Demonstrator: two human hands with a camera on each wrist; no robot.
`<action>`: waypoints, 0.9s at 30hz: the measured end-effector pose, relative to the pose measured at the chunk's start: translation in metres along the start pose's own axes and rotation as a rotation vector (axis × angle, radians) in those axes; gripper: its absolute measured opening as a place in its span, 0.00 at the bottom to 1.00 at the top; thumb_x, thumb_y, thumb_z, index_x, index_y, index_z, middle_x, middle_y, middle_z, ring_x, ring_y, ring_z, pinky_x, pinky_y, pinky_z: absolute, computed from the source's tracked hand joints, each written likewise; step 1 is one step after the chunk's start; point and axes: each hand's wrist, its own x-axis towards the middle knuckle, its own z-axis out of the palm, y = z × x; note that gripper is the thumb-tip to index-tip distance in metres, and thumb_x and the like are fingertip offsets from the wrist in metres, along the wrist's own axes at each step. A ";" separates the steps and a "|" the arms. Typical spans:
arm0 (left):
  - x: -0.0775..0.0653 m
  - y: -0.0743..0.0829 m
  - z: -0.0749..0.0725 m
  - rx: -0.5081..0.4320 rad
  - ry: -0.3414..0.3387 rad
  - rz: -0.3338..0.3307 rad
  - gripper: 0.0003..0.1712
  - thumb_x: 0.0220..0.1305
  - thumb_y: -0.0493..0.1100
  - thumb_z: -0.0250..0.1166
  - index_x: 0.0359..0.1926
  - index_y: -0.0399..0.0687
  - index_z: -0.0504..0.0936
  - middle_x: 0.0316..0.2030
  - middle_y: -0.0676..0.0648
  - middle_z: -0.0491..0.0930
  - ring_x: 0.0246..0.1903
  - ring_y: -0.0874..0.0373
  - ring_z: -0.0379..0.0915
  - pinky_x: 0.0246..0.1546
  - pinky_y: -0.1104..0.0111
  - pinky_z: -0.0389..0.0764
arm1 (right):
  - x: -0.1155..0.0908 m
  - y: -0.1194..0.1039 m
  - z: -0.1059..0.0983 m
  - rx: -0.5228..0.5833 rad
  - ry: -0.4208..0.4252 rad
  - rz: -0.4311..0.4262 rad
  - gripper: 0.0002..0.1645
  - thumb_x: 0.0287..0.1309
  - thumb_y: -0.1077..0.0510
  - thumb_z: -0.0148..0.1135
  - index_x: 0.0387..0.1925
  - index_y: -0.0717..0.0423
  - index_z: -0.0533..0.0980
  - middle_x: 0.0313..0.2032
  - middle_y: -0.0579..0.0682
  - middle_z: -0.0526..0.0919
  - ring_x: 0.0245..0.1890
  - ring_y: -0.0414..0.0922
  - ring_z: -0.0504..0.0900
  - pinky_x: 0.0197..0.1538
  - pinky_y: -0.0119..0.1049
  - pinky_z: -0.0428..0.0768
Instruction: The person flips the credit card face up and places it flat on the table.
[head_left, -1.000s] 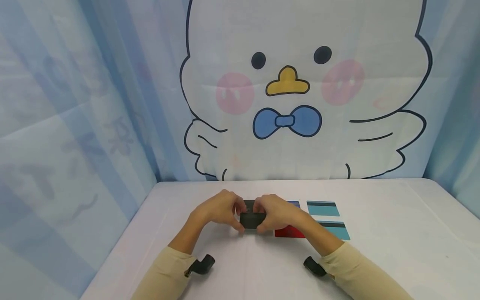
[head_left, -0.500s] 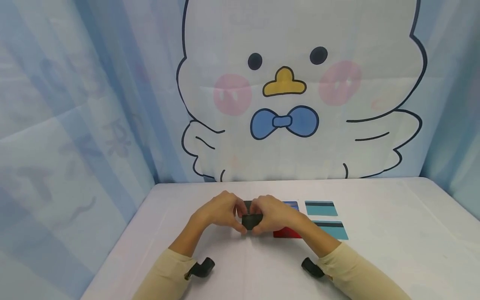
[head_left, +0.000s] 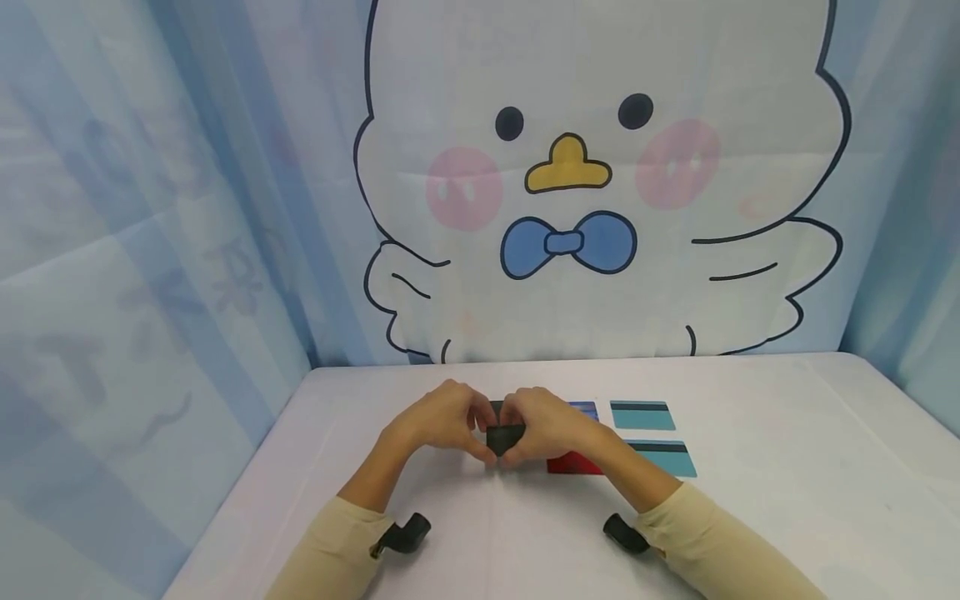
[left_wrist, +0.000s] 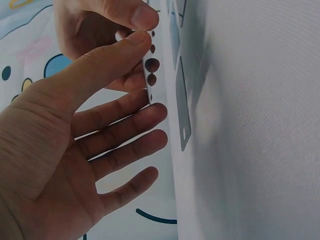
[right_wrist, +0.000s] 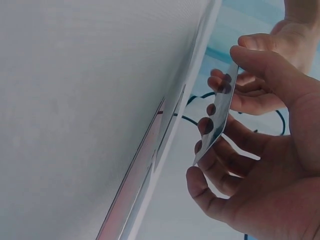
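Note:
Both hands hold one dark, glossy card (head_left: 504, 437) above the table, in front of the cards lying there. My left hand (head_left: 448, 421) pinches its left end between thumb and fingers; in the left wrist view the thumb (left_wrist: 112, 57) lies at the card's edge, while the lower fingers spread free. At the opposite end, my right hand (head_left: 546, 425) grips it, thumb on one edge and fingertips on the other. The right wrist view shows the card (right_wrist: 226, 107) nearly edge-on with an angled bend in its outline and dark round fingertip reflections. The hands cover both ends.
Behind the hands lies another dark card (head_left: 496, 407). Partly under the right arm are a blue card (head_left: 584, 409) and a red card (head_left: 575, 465). Further right, two teal cards, a far one (head_left: 642, 417) and a near one (head_left: 666, 460), carry black stripes. Printed curtains enclose the white table (head_left: 787, 442).
My right hand has shifted slightly left, closer to the left hand. The card between them shows narrower and tapers toward the bottom. The cards on the table stay put.

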 end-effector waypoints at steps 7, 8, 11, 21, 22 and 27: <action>0.000 0.000 -0.003 -0.004 0.007 0.000 0.23 0.46 0.50 0.86 0.43 0.52 0.90 0.37 0.51 0.89 0.41 0.54 0.82 0.39 0.68 0.81 | 0.002 0.001 -0.002 0.005 0.013 0.012 0.25 0.44 0.52 0.84 0.42 0.55 0.80 0.38 0.45 0.83 0.40 0.43 0.78 0.48 0.43 0.81; 0.000 0.000 -0.003 -0.011 0.003 -0.005 0.23 0.46 0.50 0.86 0.44 0.52 0.90 0.38 0.51 0.89 0.42 0.54 0.82 0.39 0.68 0.81 | 0.002 0.001 -0.002 0.008 0.012 0.015 0.25 0.44 0.52 0.85 0.41 0.55 0.80 0.37 0.44 0.83 0.40 0.43 0.78 0.48 0.43 0.81; -0.001 -0.001 -0.005 -0.024 -0.007 -0.022 0.24 0.47 0.51 0.86 0.45 0.52 0.90 0.40 0.52 0.89 0.43 0.53 0.82 0.39 0.68 0.82 | 0.001 0.001 -0.002 0.013 0.009 0.017 0.25 0.44 0.52 0.85 0.41 0.54 0.80 0.37 0.44 0.83 0.39 0.42 0.78 0.48 0.43 0.81; -0.004 -0.003 -0.010 -0.054 -0.003 -0.018 0.24 0.47 0.52 0.85 0.46 0.54 0.89 0.41 0.53 0.88 0.43 0.53 0.82 0.38 0.67 0.82 | 0.001 0.001 -0.004 0.002 0.012 0.015 0.24 0.44 0.51 0.85 0.41 0.53 0.80 0.35 0.43 0.83 0.38 0.42 0.78 0.47 0.43 0.81; -0.004 -0.003 -0.010 -0.055 -0.003 -0.015 0.24 0.47 0.53 0.85 0.46 0.54 0.89 0.41 0.54 0.88 0.43 0.53 0.83 0.38 0.67 0.82 | 0.001 0.001 -0.004 0.005 0.011 0.015 0.24 0.44 0.52 0.85 0.41 0.53 0.80 0.35 0.43 0.83 0.38 0.42 0.78 0.47 0.43 0.81; -0.004 -0.006 -0.009 -0.074 -0.007 -0.008 0.24 0.48 0.54 0.85 0.46 0.56 0.90 0.41 0.54 0.89 0.44 0.54 0.83 0.40 0.68 0.83 | 0.000 0.002 -0.003 0.016 0.012 0.018 0.24 0.44 0.52 0.85 0.40 0.53 0.80 0.33 0.44 0.83 0.37 0.42 0.78 0.46 0.42 0.80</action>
